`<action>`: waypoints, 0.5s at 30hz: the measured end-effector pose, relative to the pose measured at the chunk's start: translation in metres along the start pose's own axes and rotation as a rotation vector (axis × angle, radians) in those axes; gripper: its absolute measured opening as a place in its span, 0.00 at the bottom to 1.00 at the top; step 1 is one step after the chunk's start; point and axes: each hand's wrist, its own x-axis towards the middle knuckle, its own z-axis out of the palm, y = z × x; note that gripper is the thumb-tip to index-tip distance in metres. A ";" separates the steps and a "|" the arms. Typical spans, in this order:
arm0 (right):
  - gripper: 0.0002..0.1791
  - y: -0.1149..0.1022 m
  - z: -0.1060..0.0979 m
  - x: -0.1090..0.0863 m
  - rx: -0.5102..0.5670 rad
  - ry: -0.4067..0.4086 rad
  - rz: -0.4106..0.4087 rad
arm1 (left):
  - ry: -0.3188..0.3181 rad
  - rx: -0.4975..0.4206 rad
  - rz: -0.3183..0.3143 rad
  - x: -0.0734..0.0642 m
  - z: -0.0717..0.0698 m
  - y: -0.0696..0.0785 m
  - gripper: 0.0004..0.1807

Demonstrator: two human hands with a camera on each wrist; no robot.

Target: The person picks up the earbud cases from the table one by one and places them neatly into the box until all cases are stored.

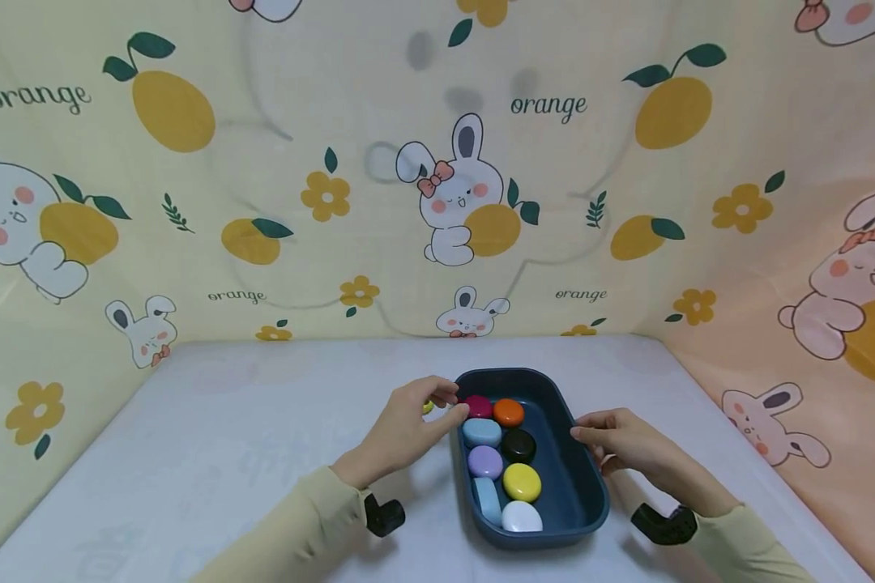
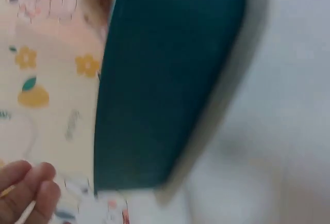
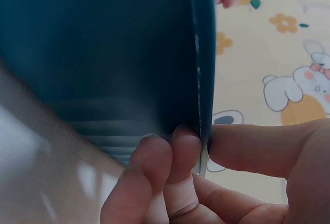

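A dark blue, round-cornered tray [image 1: 565, 478] stands on the table. Along its left side lie glossy rounded pieces: a crimson one [image 1: 477, 406], an orange one [image 1: 509, 413], light blue ones, a black one [image 1: 518, 445], a purple one [image 1: 484, 462], a yellow one [image 1: 522, 482] and a white one [image 1: 521, 517]. My right hand [image 1: 627, 445] pinches the tray's right rim, thumb against fingers [image 3: 152, 157]. By the far left rim, my left hand [image 1: 408, 421] has loosely bent fingers [image 2: 31, 188] apart from the tray wall. A small yellow thing [image 1: 428, 406] shows in its finger gap; whether held, I cannot tell.
The white tabletop [image 1: 262, 445] extends left of the tray. A patterned cloth [image 1: 379, 267] with rabbits and oranges hangs behind and along both sides. Each wrist wears a black camera, such as the left wrist camera [image 1: 384, 516].
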 end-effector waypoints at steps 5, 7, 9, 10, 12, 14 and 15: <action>0.20 0.000 0.000 0.001 -0.020 0.009 0.010 | 0.120 0.005 -0.029 0.006 -0.013 -0.036 0.21; 0.20 0.001 0.001 0.001 -0.019 0.007 0.013 | 0.154 -0.017 -0.064 0.006 -0.018 -0.049 0.22; 0.20 0.002 0.001 0.001 -0.016 0.003 0.013 | 0.171 -0.037 -0.105 0.005 -0.022 -0.060 0.24; 0.20 0.002 0.001 0.000 -0.013 0.001 0.013 | 0.172 -0.042 -0.126 0.005 -0.024 -0.065 0.26; 0.20 0.002 0.001 0.000 -0.011 -0.002 0.009 | 0.171 -0.037 -0.155 0.004 -0.026 -0.072 0.30; 0.20 0.001 0.001 -0.001 -0.012 -0.001 0.009 | 0.165 -0.021 -0.158 0.005 -0.027 -0.078 0.33; 0.20 0.000 0.001 -0.001 -0.012 -0.001 0.008 | 0.161 -0.016 -0.156 0.006 -0.028 -0.081 0.34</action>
